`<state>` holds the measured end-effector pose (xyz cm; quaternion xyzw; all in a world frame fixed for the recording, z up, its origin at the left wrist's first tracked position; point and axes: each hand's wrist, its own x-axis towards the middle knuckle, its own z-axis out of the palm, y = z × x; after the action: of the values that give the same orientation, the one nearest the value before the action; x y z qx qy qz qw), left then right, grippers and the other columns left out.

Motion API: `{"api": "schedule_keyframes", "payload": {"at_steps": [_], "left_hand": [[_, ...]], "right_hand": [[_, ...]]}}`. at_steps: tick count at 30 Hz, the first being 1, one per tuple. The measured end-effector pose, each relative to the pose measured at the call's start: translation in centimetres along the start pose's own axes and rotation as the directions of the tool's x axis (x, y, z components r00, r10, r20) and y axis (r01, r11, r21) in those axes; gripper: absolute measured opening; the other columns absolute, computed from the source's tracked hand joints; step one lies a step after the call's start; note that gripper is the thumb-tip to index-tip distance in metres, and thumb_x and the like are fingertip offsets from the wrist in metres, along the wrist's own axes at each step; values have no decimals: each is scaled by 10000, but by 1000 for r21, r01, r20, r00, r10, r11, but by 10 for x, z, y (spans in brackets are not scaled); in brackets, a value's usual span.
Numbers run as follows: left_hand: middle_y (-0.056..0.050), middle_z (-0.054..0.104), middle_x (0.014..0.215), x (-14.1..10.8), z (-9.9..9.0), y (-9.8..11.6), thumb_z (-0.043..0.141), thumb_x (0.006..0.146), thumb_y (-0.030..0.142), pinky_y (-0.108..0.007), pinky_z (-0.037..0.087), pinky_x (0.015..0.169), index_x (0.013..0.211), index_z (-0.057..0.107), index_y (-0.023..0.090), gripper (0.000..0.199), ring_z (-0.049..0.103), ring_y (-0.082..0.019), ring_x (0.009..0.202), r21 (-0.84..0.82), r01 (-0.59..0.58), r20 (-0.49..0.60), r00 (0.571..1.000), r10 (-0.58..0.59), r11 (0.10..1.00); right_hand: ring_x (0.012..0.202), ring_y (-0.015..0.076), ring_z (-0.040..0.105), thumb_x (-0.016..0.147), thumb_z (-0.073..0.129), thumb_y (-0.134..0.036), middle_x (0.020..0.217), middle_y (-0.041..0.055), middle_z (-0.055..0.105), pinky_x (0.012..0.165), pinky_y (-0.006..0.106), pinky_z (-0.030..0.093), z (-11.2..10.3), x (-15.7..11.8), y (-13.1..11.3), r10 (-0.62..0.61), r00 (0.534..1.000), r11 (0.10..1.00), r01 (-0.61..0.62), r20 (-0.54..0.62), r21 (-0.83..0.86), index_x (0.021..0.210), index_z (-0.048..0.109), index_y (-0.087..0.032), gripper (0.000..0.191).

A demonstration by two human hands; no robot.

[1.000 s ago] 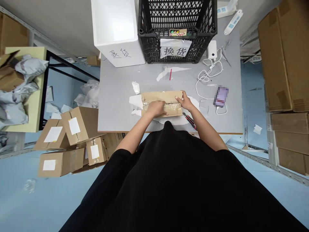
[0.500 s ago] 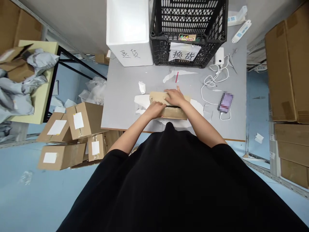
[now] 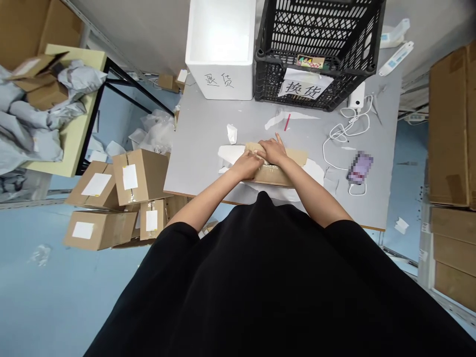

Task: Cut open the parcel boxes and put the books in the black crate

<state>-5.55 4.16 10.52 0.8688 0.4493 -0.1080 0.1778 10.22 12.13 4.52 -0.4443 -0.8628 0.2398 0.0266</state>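
A small brown cardboard box lies at the front edge of the grey table, with white paper under and around it. My left hand grips the box's left part, fingers bent on its top. My right hand rests on the cardboard near the middle, with one finger stretched away and the others curled on the top edge. The two hands nearly meet. Clear tape glints on the box between them. Its far flap shows right of my right hand.
A white foam box and a black crate stand at the table's back. A phone, white cable and red strip lie on the table. Cartons are stacked at the left.
The view has swung so that the table sits further right. My left hand has moved inward along the box, closer to my right hand, and the dark gap at the box's top no longer shows.
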Motion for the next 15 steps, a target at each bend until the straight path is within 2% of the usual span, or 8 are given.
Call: {"api": "schedule_keyframes", "payload": {"at_steps": [3,6,10,13,15], "left_hand": [[-180,706,1080,-7,4,2,710,714,162,-440,366,994,1084,649,126,377,619,-332,1111,2,7,-58,998,-6,1000],[-173,687,1014,-24,15,13,571,824,113,-442,393,941,1082,646,130,270,616,-319,1055,-6,38,-153,988,-38,999],[-151,659,1003,-49,37,33,361,925,58,-431,420,900,1068,639,165,330,599,-283,996,-2,49,-268,962,-48,999],[-125,665,977,-64,57,46,291,991,115,-420,443,912,1070,646,192,371,604,-256,972,-9,45,-318,947,-45,999],[-121,683,1033,-72,71,53,283,1013,143,-412,452,954,1115,654,198,389,619,-244,1019,-21,43,-343,938,-48,999]], "right_hand": [[1174,344,562,954,470,-538,1066,114,729,1205,658,-3,2,3,2,2,1000,1000,-2,6,11,1188,654,-197,452],[1185,355,561,956,453,-552,1082,120,727,1199,658,11,5,7,6,25,999,1000,-25,27,15,1197,649,-202,469],[1184,354,569,957,451,-559,1138,129,713,1196,634,76,8,12,7,57,997,998,-57,52,-4,1206,639,-189,484],[1193,353,561,957,446,-563,1147,131,708,1193,636,71,7,11,4,57,998,998,-57,41,-3,1220,633,-182,500],[1202,357,552,948,452,-578,1149,130,703,1190,644,50,5,8,2,50,998,999,-51,26,7,1248,623,-186,523]]}}
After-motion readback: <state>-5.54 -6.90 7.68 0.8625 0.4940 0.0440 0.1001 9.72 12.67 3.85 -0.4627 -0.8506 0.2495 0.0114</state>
